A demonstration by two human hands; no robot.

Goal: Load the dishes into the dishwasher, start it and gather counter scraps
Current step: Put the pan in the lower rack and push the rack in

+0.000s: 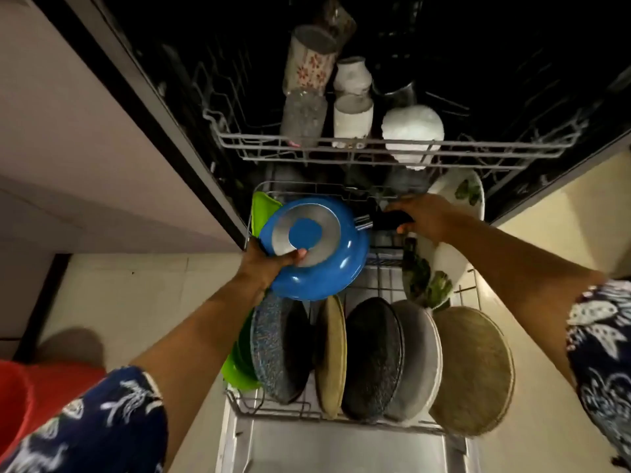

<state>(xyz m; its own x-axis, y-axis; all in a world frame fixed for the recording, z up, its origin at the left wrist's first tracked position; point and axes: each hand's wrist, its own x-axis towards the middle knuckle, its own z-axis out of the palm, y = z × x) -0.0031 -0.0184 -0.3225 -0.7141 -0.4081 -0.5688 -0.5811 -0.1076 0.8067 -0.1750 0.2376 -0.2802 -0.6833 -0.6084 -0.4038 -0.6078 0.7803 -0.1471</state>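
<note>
Pan [319, 268] rim gripped by left hand [269, 264] — right hand [425, 216] clasps its black handle [389, 220] over rack [382, 274].

Pan [314, 247] over plates [375, 356] in lower rack [300, 414], cups [351, 117] in upper rack [259, 145] behind

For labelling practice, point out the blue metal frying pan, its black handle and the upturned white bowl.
Blue metal frying pan [305, 233]: head view, base centre.
Black handle [389, 218]: head view, bare middle.
White bowl [413, 129]: head view, domed underside.

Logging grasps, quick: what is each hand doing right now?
Left hand: grips the rim of the blue pan.
Right hand: holds the pan's black handle.
</note>
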